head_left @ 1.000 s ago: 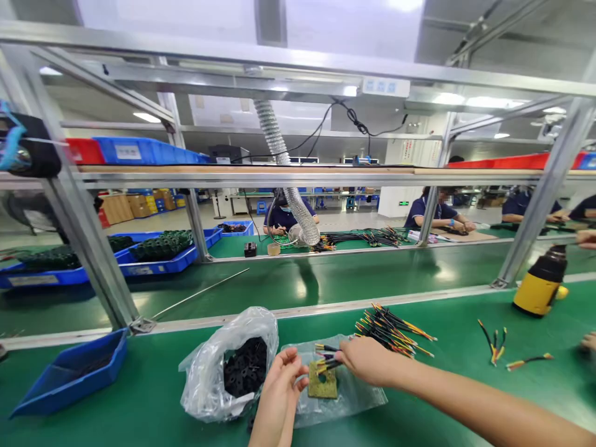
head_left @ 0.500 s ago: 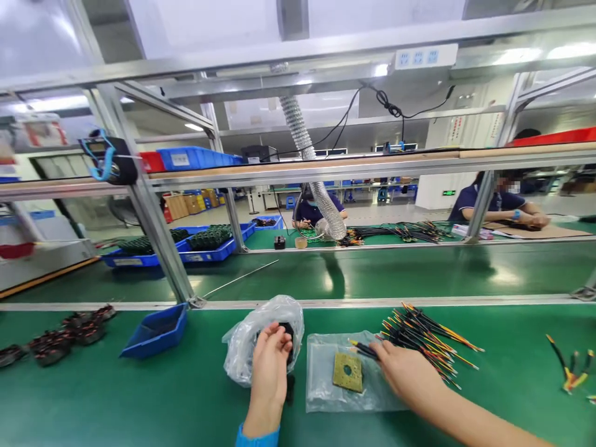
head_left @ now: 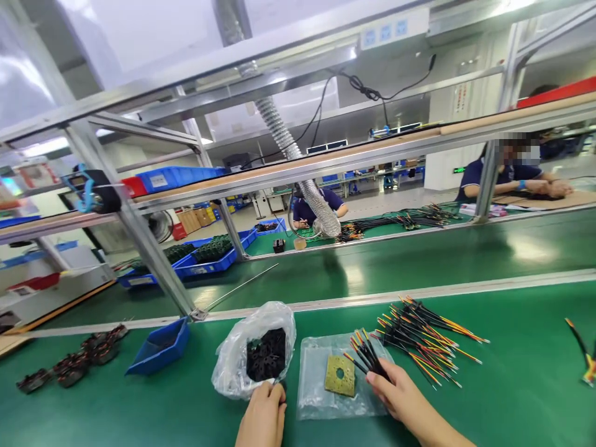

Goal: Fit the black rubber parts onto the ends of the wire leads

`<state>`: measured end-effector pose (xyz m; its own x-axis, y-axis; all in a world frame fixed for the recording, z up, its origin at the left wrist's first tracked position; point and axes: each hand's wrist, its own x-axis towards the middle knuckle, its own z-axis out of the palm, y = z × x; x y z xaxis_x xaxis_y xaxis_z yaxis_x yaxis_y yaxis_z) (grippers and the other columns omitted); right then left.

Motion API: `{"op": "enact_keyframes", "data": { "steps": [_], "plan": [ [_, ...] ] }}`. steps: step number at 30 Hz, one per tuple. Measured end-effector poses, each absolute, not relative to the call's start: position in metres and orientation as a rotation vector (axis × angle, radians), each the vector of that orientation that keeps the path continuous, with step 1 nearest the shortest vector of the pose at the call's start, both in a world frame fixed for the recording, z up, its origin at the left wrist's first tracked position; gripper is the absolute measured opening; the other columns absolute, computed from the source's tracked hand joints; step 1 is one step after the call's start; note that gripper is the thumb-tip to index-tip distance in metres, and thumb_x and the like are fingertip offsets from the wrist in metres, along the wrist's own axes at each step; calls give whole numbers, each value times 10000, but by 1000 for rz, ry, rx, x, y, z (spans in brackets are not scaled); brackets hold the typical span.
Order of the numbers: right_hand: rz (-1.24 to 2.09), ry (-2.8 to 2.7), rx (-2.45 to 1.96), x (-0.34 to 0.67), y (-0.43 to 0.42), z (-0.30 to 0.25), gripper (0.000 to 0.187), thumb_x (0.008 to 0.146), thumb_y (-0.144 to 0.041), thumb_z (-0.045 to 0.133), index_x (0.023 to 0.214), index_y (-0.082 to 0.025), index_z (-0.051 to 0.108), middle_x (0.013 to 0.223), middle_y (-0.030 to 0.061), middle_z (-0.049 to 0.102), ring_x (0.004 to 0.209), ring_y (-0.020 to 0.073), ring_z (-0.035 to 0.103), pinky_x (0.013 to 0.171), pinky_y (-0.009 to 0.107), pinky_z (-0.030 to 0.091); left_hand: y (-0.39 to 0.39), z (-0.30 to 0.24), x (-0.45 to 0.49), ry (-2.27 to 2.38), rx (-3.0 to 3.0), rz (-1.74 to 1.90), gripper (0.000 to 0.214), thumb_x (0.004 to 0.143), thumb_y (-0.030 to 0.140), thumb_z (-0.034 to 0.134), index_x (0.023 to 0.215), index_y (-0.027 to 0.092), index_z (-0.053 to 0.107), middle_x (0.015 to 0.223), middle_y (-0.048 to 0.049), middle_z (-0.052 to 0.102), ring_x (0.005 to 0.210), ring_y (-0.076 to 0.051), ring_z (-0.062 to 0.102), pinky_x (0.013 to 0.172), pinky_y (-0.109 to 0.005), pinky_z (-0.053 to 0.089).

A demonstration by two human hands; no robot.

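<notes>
At the left of the green table (head_left: 195, 410), dark coiled parts (head_left: 72, 366) lie in a slanting row, with a blue bin (head_left: 158, 347) just beside them. Next comes a plastic bag (head_left: 226, 366), open and showing black parts (head_left: 265, 357). My left grip (head_left: 263, 410) is at its near edge, fingers drawn together; I cannot tell whether they pinch anything. Right of that, a yellow-green square pad (head_left: 339, 375) with a hole lies on a flat clear bag (head_left: 311, 400). My right grip (head_left: 398, 394) is closed around a wire bundle (head_left: 367, 355), whose long axis runs diagonally. Its coloured tips fan out up and to the left, away from me, beyond my thumb and fingertips; its lower end is hidden in my hand. Further right lies a wire pile (head_left: 403, 335).
</notes>
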<state>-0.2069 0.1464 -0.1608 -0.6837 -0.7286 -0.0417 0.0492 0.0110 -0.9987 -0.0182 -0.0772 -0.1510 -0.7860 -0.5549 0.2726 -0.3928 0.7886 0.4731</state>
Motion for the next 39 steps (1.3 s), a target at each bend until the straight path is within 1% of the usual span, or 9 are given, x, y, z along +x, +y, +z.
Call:
{"op": "enact_keyframes", "data": {
  "steps": [5, 9, 12, 15, 17, 22, 28, 34, 39],
  "plan": [
    [-1781, 1622, -650, -203, 146, -160, 445, 803, -618, 625, 729, -203, 480, 567, -79, 371, 471, 74, 251, 444, 220, 174, -76, -157, -24, -2882, 808, -77, 431, 925, 68, 321, 1127, 237, 662, 1041, -91, 684, 965, -262, 661, 766, -338, 467],
    [-1880, 1592, -651, -202, 147, -154, 457, 781, -621, 663, 806, -181, 543, 602, -75, 350, 532, 92, 282, 483, 227, 199, -81, -154, -29, -3023, 744, -21, 416, 887, 48, 359, 1048, 213, 705, 1028, -101, 672, 856, -234, 696, 732, -323, 493],
    [-1869, 1618, -650, -201, 148, -150, 447, 785, -610, 658, 719, -193, 511, 591, -68, 340, 544, 100, 280, 498, 235, 205, -87, -142, -33, -2936, 647, -393, 281, 847, 110, 456, 904, 203, 715, 913, -84, 682, 741, -224, 685, 703, -322, 513],
    [-1854, 1699, -715, -199, 150, -142, 403, 806, -569, 648, 733, -181, 568, 626, -39, 434, 601, 130, 369, 554, 244, 281, -75, -117, -45, -2540, 572, -1086, 138, 832, 301, 616, 869, 213, 716, 860, -61, 701, 777, -236, 678, 714, -314, 552],
    [-1860, 1757, -782, -197, 153, -136, 371, 820, -541, 641, 792, -171, 631, 695, -9, 534, 674, 163, 451, 622, 261, 346, -56, -98, -60, -2135, 593, -1558, 241, 773, 399, 738, 915, 204, 740, 882, -55, 712, 835, -235, 679, 738, -300, 570],
    [-1877, 1880, -833, -192, 162, -128, 347, 857, -502, 611, 858, -165, 693, 784, 23, 647, 750, 205, 544, 693, 283, 422, -17, -85, -96, -1398, 532, -2280, 276, 582, 260, 937, 784, 197, 760, 827, 4, 708, 686, -101, 655, 650, -172, 550],
    [-1843, 1911, -874, -184, 162, -124, 291, 845, -420, 616, 838, -149, 723, 732, 19, 674, 678, 185, 554, 626, 258, 438, -5, -105, -99, -1157, 635, -2489, 465, 482, 200, 985, 910, 203, 804, 859, -49, 779, 696, -131, 717, 610, -174, 581],
    [-1835, 1941, -866, -179, 167, -119, 275, 861, -400, 605, 940, -180, 753, 816, 29, 716, 732, 197, 609, 657, 247, 493, 3, -100, -95, -1290, 575, -2397, 391, 524, 232, 971, 873, 164, 808, 870, -81, 802, 732, -147, 717, 647, -187, 586],
    [-1668, 2228, -950, -181, 166, -134, 265, 886, -370, 562, 730, -181, 663, 608, -11, 595, 550, 138, 496, 515, 220, 381, 9, -101, -97, -1374, 539, -2315, 355, 534, 248, 960, 846, 175, 806, 859, -78, 804, 781, -177, 723, 686, -211, 582]
  ]
}}
